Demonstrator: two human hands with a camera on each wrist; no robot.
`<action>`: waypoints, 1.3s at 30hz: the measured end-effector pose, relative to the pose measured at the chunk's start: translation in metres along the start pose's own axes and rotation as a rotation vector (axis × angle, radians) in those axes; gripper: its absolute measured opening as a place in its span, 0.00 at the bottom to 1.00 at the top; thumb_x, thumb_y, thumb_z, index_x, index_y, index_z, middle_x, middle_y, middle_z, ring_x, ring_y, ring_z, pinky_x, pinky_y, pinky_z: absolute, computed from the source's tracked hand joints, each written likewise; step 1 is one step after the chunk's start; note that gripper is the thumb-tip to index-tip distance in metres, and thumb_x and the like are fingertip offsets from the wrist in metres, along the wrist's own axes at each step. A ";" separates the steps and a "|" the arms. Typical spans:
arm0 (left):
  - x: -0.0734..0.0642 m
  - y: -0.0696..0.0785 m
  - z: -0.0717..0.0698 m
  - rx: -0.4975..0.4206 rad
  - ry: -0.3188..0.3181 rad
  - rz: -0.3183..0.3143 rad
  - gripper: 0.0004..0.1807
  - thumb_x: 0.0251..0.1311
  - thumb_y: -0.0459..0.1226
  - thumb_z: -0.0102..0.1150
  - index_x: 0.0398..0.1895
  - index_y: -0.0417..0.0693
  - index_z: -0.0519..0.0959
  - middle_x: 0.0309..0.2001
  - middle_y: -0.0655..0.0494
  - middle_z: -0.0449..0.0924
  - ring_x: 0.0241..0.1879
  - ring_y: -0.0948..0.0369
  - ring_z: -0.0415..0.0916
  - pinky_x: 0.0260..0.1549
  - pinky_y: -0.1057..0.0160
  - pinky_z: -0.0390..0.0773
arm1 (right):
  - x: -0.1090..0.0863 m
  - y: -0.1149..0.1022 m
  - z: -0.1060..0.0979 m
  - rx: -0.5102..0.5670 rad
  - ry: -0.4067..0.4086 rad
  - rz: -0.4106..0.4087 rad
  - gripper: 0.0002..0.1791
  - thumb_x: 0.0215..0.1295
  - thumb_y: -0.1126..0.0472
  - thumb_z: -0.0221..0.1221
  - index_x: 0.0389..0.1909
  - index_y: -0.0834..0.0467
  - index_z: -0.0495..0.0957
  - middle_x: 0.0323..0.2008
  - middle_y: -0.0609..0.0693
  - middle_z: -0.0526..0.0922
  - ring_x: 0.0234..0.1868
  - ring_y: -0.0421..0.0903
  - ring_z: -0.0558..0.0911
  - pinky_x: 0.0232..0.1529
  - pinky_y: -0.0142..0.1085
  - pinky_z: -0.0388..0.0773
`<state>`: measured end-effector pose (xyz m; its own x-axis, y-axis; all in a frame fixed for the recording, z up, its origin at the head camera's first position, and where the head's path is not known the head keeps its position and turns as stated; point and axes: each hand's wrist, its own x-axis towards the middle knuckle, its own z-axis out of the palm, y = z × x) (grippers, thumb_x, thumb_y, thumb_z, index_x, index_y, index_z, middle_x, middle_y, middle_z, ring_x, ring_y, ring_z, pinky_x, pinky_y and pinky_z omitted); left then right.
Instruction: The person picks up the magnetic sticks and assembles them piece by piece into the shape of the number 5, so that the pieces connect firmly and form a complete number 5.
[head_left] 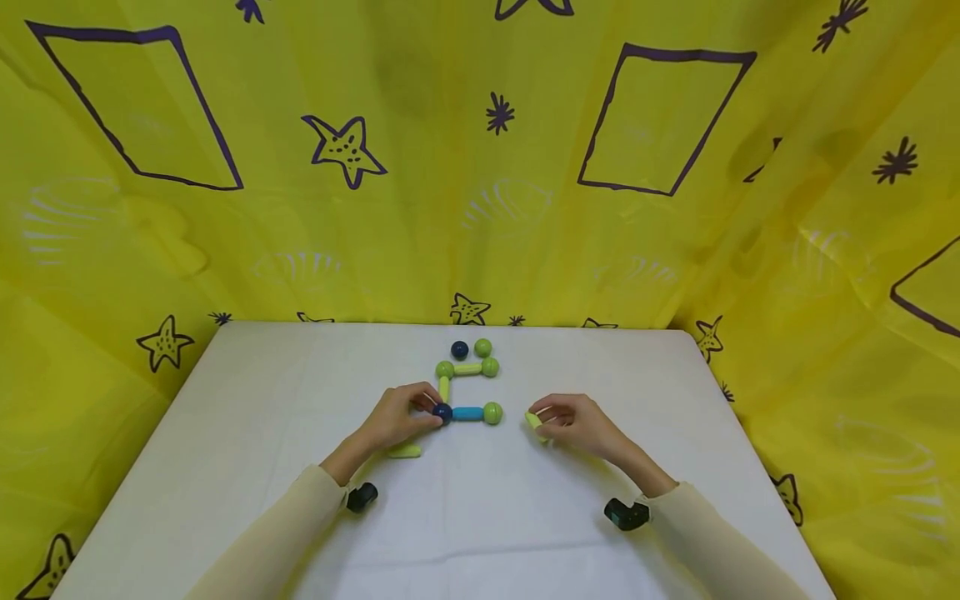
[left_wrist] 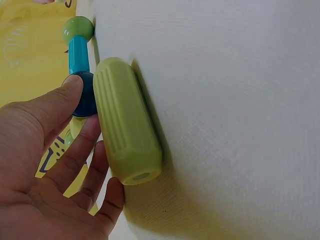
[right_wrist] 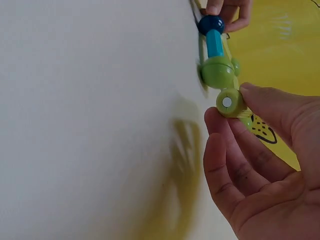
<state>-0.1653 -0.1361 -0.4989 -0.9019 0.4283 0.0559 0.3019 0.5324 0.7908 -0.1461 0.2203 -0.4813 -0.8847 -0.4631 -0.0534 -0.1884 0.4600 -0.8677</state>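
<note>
My left hand [head_left: 399,415] pinches a dark blue ball [head_left: 442,413] between thumb and fingers. That ball joins a blue rod [head_left: 468,413], which ends at a green ball [head_left: 492,412], and a yellow-green rod [head_left: 444,388] leading to more balls and rods behind. Apart from these, my right hand [head_left: 581,427] grips a loose yellow-green rod [head_left: 534,422] just right of the green ball. In the right wrist view, a pale round spot shows on that rod's end [right_wrist: 227,102]. Another yellow-green rod [left_wrist: 125,120] lies on the table beside my left hand.
A loose dark blue ball [head_left: 460,350] and a green ball [head_left: 483,348] sit behind the joined pieces. White cloth covers the table [head_left: 525,517]. Yellow curtains [head_left: 420,217] with drawn shapes enclose the back and sides.
</note>
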 end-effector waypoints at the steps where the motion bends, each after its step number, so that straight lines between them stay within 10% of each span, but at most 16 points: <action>1: 0.000 0.000 0.000 0.004 0.001 0.004 0.12 0.60 0.34 0.74 0.45 0.48 0.83 0.38 0.56 0.86 0.42 0.57 0.82 0.50 0.50 0.79 | 0.000 0.000 0.002 0.010 0.002 0.008 0.15 0.64 0.63 0.71 0.52 0.58 0.85 0.46 0.56 0.88 0.44 0.49 0.87 0.41 0.34 0.82; 18: 0.001 -0.002 0.000 0.002 0.004 0.017 0.12 0.60 0.34 0.74 0.45 0.48 0.83 0.39 0.56 0.86 0.42 0.57 0.82 0.50 0.51 0.78 | 0.011 -0.005 0.052 0.135 0.015 0.056 0.15 0.64 0.64 0.70 0.51 0.60 0.84 0.40 0.55 0.89 0.33 0.46 0.87 0.31 0.36 0.83; 39: 0.000 -0.002 0.000 0.027 0.013 0.028 0.12 0.59 0.34 0.74 0.44 0.48 0.83 0.39 0.55 0.86 0.42 0.57 0.82 0.50 0.49 0.78 | 0.020 -0.013 0.065 0.105 0.059 0.072 0.15 0.63 0.63 0.71 0.49 0.61 0.83 0.37 0.54 0.87 0.27 0.44 0.84 0.29 0.36 0.82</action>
<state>-0.1661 -0.1367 -0.5003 -0.8969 0.4337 0.0863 0.3354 0.5399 0.7720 -0.1334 0.1556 -0.5034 -0.9182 -0.3855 -0.0907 -0.0812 0.4074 -0.9096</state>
